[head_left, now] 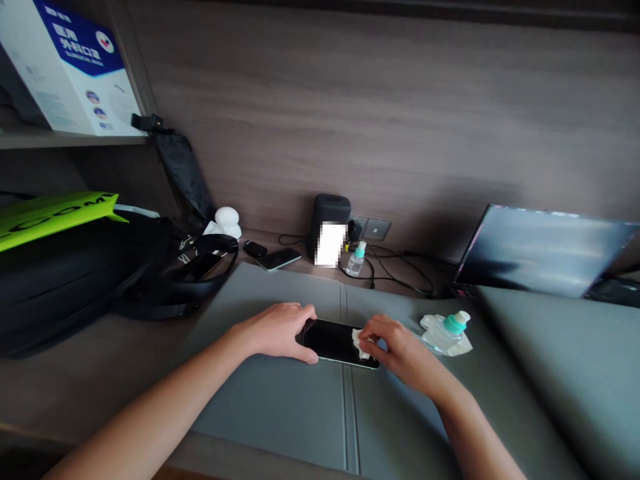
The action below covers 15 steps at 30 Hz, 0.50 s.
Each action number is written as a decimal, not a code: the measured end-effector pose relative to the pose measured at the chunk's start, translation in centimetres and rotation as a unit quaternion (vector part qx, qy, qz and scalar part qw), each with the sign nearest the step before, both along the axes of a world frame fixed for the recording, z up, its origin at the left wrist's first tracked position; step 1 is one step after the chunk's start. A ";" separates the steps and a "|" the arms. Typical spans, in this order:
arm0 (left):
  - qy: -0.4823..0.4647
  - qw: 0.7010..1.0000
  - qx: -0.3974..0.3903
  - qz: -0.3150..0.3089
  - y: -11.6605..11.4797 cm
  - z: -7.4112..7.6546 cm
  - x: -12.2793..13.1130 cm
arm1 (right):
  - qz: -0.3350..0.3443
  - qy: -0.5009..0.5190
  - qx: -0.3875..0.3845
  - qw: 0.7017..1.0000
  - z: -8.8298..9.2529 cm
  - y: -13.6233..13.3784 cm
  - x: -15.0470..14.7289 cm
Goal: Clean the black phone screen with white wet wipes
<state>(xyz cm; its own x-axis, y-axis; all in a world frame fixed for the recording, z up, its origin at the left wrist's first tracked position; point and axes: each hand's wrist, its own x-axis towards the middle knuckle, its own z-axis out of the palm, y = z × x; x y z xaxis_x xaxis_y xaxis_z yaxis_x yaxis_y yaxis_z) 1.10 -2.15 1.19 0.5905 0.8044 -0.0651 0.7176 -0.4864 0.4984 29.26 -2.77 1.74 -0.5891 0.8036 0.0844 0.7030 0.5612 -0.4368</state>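
Observation:
A smartphone [330, 341] with a dark screen lies face up on the grey desk mat [270, 393]. My left hand [283, 331] grips the phone's left end, thumb along the near edge and fingers at the far edge. Over the right end of the screen, my right hand [393, 347] pinches a crumpled white tissue [361, 343] against the glass. To the right of that hand, a small clear spray bottle [443, 333] with a turquoise collar rests on white tissue [461, 347].
Behind the mat are a second phone [280, 259], a black speaker [333, 207], another small bottle [356, 260] and loose cables [400, 267]. A black bag [65, 287] fills the left side. At right stands a dark screen [540, 250]. A mask box [85, 73] sits on the upper-left shelf.

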 end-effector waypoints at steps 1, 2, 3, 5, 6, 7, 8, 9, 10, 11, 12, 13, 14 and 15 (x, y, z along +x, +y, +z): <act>-0.001 1.000 0.000 0.000 0.0 0.0 0.0 | 0.007 0.001 0.001 1.000 0.0 -0.1 -0.2; -0.002 1.000 -0.001 0.001 0.0 0.0 0.0 | 0.013 0.003 0.004 1.000 0.1 -0.3 -0.3; -0.002 1.000 -0.002 0.003 -0.1 0.0 0.1 | 0.016 0.006 0.007 1.000 0.1 -0.4 -0.5; 0.000 1.000 -0.002 0.006 -0.1 0.0 0.1 | 0.018 0.012 0.014 1.000 0.2 -0.6 -0.7; 0.001 1.000 -0.001 0.006 -0.2 0.0 0.1 | 0.019 0.012 0.014 1.000 0.2 -0.7 -0.6; 0.001 1.000 -0.001 0.007 -0.2 0.0 0.2 | 0.020 0.011 0.013 1.000 0.2 -0.8 -0.6; 0.002 1.000 0.000 0.008 -0.2 0.0 0.2 | 0.022 0.010 0.012 1.000 0.2 -0.8 -0.5; 0.004 1.000 -0.001 0.009 -0.2 0.0 0.2 | 0.025 0.009 0.012 1.000 0.1 -0.8 -0.4; 0.005 1.000 -0.002 0.010 -0.2 0.0 0.2 | 0.029 0.010 0.013 0.999 0.0 -0.7 -0.4; 0.006 1.000 -0.002 0.010 -0.2 0.0 0.1 | 0.032 0.014 0.016 0.999 -0.1 -0.6 -0.3; 0.009 1.000 -0.004 0.008 -0.3 0.0 0.1 | 0.033 0.018 0.021 0.999 -0.2 -0.5 -0.2; 0.011 1.000 -0.005 0.007 -0.3 0.1 0.1 | 0.029 0.022 0.025 0.999 -0.3 -0.4 -0.2; 0.012 1.000 -0.005 0.005 -0.2 0.1 0.0 | 0.021 0.026 0.026 0.999 -0.4 -0.3 0.0; 0.012 1.000 -0.006 0.004 -0.2 0.1 0.0 | 0.009 0.028 0.023 0.999 -0.4 -0.2 0.1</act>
